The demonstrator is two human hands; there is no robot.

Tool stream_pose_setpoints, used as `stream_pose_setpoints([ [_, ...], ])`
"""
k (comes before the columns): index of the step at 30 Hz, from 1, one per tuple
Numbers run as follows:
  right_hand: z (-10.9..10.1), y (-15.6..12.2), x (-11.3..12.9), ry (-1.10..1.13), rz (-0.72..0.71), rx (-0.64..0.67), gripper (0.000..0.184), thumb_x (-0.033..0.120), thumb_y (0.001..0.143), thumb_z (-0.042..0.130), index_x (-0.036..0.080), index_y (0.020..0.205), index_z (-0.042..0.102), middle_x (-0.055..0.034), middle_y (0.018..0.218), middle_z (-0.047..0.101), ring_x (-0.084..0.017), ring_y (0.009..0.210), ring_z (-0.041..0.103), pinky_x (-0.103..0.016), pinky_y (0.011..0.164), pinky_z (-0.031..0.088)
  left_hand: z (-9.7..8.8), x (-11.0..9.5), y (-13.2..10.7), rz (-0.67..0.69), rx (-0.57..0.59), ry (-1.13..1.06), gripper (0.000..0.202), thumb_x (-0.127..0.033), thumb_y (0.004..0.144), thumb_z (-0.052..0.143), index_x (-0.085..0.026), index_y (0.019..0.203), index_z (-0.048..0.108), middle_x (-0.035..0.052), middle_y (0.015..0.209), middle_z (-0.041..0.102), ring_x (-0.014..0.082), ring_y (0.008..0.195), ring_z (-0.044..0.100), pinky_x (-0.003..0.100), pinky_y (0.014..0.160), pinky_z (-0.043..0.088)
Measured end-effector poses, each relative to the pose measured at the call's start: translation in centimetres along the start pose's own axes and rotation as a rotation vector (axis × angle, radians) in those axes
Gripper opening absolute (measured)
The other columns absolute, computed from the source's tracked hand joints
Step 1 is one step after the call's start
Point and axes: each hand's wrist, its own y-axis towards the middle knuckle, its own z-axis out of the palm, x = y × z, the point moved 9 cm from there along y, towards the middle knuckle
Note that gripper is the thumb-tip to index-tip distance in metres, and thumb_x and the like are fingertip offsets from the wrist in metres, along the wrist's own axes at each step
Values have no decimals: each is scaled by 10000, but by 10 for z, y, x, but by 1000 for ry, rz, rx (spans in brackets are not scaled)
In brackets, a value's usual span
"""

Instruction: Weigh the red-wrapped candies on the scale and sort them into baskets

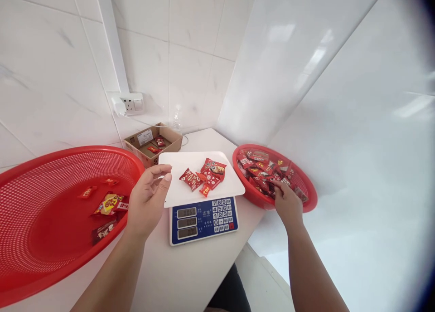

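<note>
A digital scale (204,221) stands on the table with a white weighing pan (176,160) on top. Several red snack packets (213,171) lie in a small heap on the pan. My left hand (149,201) is at the pan's left edge, thumb and fingers loosely bent and apart, holding nothing. On the other side, my right hand (288,203) reaches over the near rim of a red basket (312,196) full of packets. Its fingers are drawn together on the packets (263,169); what lies between the fingertips is hidden.
At the left a larger red mesh basket (50,155) holds several packets (110,204). Behind the pan is a cardboard box (136,142) with a few packets inside. A wall socket (131,104) with a plugged-in adapter sits above it. White walls close off the back and right.
</note>
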Motion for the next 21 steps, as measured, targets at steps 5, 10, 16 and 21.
stream_pose_setpoints([
  [5,-5,-1,27,7,-124,-87,370,336,824,432,176,1049,677,-137,1058,685,-281,1025,592,-442,906,449,0,2,0,-9,6,-15,264,-427,831,613,-218,991,639,55,1044,682,195,969,630,298,786,511],
  [10,0,-14,92,83,-303,-112,331,368,877,434,195,1019,678,-115,1051,698,-273,1064,568,-459,996,372,3,9,0,-79,34,-17,315,-470,819,619,-210,996,637,66,1066,673,200,964,619,291,767,493],
  [16,48,-39,166,132,-428,200,238,364,871,533,230,986,693,-76,990,726,-277,1019,588,-451,956,350,2,11,0,-89,36,-21,343,-490,807,624,-207,1002,630,68,1064,668,207,964,616,298,776,488],
  [21,70,-49,183,145,-426,269,199,227,836,576,231,999,689,-58,961,729,-259,969,609,-425,897,367,3,11,0,-89,49,-3,321,-479,820,610,-213,998,627,60,1056,662,197,981,604,296,804,480],
])
